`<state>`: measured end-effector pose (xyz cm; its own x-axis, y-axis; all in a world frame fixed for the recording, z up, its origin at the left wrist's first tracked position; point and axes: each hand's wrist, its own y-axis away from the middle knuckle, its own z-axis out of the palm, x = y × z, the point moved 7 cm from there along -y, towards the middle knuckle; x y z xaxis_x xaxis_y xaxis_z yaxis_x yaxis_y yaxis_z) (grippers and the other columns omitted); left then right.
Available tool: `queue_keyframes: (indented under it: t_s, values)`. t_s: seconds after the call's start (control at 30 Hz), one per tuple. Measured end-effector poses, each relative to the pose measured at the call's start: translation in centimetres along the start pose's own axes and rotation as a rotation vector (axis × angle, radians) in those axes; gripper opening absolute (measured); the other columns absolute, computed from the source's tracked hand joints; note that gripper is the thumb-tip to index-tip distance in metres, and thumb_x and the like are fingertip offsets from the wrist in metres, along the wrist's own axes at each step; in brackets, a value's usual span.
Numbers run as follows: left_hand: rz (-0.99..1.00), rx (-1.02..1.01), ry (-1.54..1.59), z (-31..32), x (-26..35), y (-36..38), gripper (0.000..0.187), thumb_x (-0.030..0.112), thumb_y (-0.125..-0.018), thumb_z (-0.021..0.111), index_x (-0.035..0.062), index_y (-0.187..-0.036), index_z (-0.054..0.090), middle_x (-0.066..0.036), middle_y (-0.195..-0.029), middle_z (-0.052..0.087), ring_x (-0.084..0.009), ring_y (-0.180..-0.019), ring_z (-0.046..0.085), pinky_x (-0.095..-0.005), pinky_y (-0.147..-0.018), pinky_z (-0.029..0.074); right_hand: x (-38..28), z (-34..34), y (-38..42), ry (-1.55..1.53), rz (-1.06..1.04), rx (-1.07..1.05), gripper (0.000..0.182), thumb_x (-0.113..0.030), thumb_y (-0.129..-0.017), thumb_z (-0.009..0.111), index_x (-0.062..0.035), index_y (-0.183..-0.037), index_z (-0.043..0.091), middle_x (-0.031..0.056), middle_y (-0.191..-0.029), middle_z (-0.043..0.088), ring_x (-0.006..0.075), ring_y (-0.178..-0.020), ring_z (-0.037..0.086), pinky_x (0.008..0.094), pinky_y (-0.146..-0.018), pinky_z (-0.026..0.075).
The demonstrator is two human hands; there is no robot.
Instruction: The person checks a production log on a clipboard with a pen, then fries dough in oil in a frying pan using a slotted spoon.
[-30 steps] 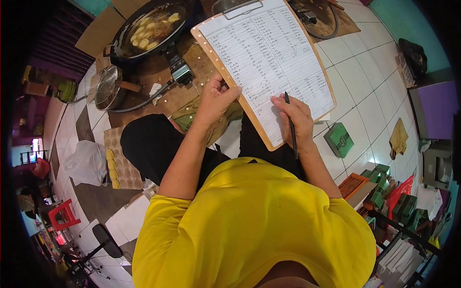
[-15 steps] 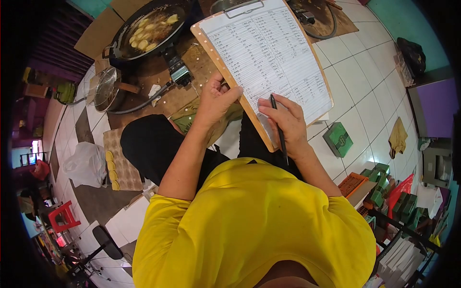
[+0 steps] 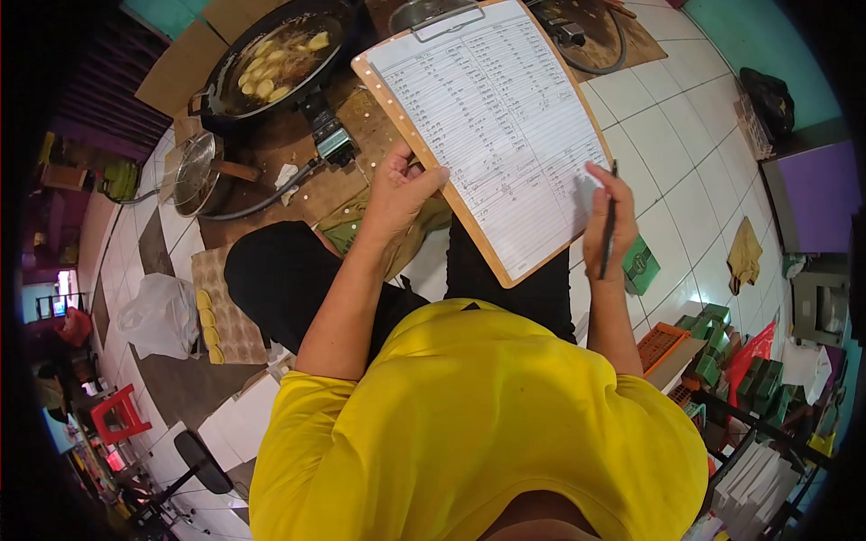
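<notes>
Head view: the left hand (image 3: 397,194) is gripping the clipboard (image 3: 487,135) over the lap, the right hand (image 3: 606,221) is pinching a pen (image 3: 609,221) at its right edge — most lines look filled, only the bottom ones remaining.

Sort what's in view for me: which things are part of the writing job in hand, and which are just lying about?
In hand:
- clipboard with its lined sheet, held at the edge by the left hand
- pen, gripped in the right hand at the sheet's right edge

Lying about:
- frying pan with food in oil
- metal lid
- green box on the floor tiles
- white plastic bag
</notes>
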<state>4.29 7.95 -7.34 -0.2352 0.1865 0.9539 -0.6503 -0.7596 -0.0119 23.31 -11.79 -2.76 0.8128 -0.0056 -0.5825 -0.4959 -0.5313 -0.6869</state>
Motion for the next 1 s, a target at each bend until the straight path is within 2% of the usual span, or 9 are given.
queue_keyframes:
  t_s: [0.1,0.23,0.37,0.4,0.5,0.53,0.63,0.83,1.0]
  values:
    - [-0.01,0.002,-0.004,0.1,0.1,0.0,0.039,0.005,-0.079,0.065,0.0047,-0.116,0.053,-0.003,-0.1,0.063,-0.0079,-0.078,0.058,-0.0227,-0.064,0.047,2.8,-2.0,0.5,-0.115,0.263,0.05,0.028,-0.018,-0.098,0.04,-0.0026,-0.11,0.06,0.0117,-0.114,0.061,0.0201,-0.108,0.054,0.0334,-0.098,0.037]
    - [-0.013,0.008,-0.014,0.0,0.0,0.0,0.039,0.005,-0.079,0.064,0.0047,-0.116,0.053,-0.004,-0.101,0.063,-0.0086,-0.079,0.059,-0.0231,-0.064,0.047,3.9,-4.2,1.8,0.059,0.212,0.177,0.036,-0.023,-0.099,0.035,0.0017,-0.103,0.062,0.0156,-0.116,0.059,0.0226,-0.114,0.05,0.0364,-0.102,0.034]
    - [-0.045,0.004,-0.04,0.0,-0.1,-0.1,0.038,0.003,-0.078,0.063,0.0043,-0.115,0.053,-0.006,-0.102,0.063,-0.0101,-0.082,0.06,-0.0243,-0.066,0.049,9.2,-4.4,6.3,-0.17,0.633,0.073,0.037,-0.028,-0.099,0.039,0.0,-0.1,0.064,0.008,-0.096,0.062,0.0133,-0.077,0.056,0.0265,-0.073,0.041]
    - [-0.039,0.0,-0.037,0.1,0.0,-0.1,0.038,0.003,-0.078,0.063,0.0041,-0.115,0.053,-0.006,-0.102,0.063,-0.0106,-0.083,0.06,-0.0249,-0.067,0.049,9.3,-3.6,6.5,-0.273,0.69,0.035,0.038,-0.032,-0.099,0.04,-0.0013,-0.108,0.061,0.0047,-0.087,0.061,0.0097,-0.065,0.052,0.0216,-0.062,0.041]
    - [-0.019,-0.014,-0.04,0.8,0.6,-0.2,0.037,0.001,-0.078,0.061,0.0035,-0.114,0.052,-0.007,-0.102,0.063,-0.012,-0.086,0.061,-0.0263,-0.071,0.051,8.8,-2.5,6.9,-0.639,0.913,0.081,0.04,-0.034,-0.099,0.04,-0.0015,-0.118,0.055,0.0054,-0.087,0.061,0.0075,-0.067,0.053,0.0183,-0.054,0.041]
    - [-0.01,-0.021,-0.049,0.9,0.8,-0.2,0.037,0.001,-0.078,0.061,0.0033,-0.114,0.052,-0.007,-0.102,0.063,-0.0124,-0.087,0.061,-0.0265,-0.072,0.051,8.7,-2.6,6.8,-0.638,0.914,0.08,0.046,-0.036,-0.099,0.04,-0.0008,-0.126,0.047,0.0061,-0.09,0.062,0.0065,-0.067,0.053,0.0173,-0.048,0.04]
    - [-0.008,-0.016,-0.057,0.9,0.8,-0.3,0.037,0.0,-0.078,0.059,0.0028,-0.115,0.052,-0.008,-0.103,0.063,-0.0131,-0.088,0.062,-0.0263,-0.073,0.052,9.9,-2.4,7.9,-0.745,1.0,0.227,0.046,-0.038,-0.099,0.04,-0.0025,-0.127,0.046,0.0039,-0.095,0.062,0.0073,-0.072,0.054,0.0188,-0.052,0.039]
    - [-0.015,-0.014,-0.054,1.1,0.8,-0.3,0.039,0.0,-0.078,0.059,0.0027,-0.116,0.052,-0.008,-0.104,0.063,-0.014,-0.088,0.062,-0.0264,-0.074,0.052,9.0,0.7,8.9,-1.048,1.14,0.102,0.04,-0.039,-0.099,0.041,-0.006,-0.119,0.051,0.0005,-0.097,0.063,0.0068,-0.076,0.057,0.0181,-0.057,0.04]
    - [-0.015,-0.024,-0.064,1.4,0.9,-0.5,0.039,0.001,-0.079,0.059,0.0035,-0.117,0.052,-0.008,-0.105,0.062,-0.0143,-0.088,0.062,-0.0269,-0.074,0.052,8.4,1.5,8.5,-1.177,1.076,0.059,0.029,-0.034,-0.096,0.05,-0.0079,-0.108,0.053,0.002,-0.091,0.064,0.0081,-0.073,0.06,0.0211,-0.057,0.051]
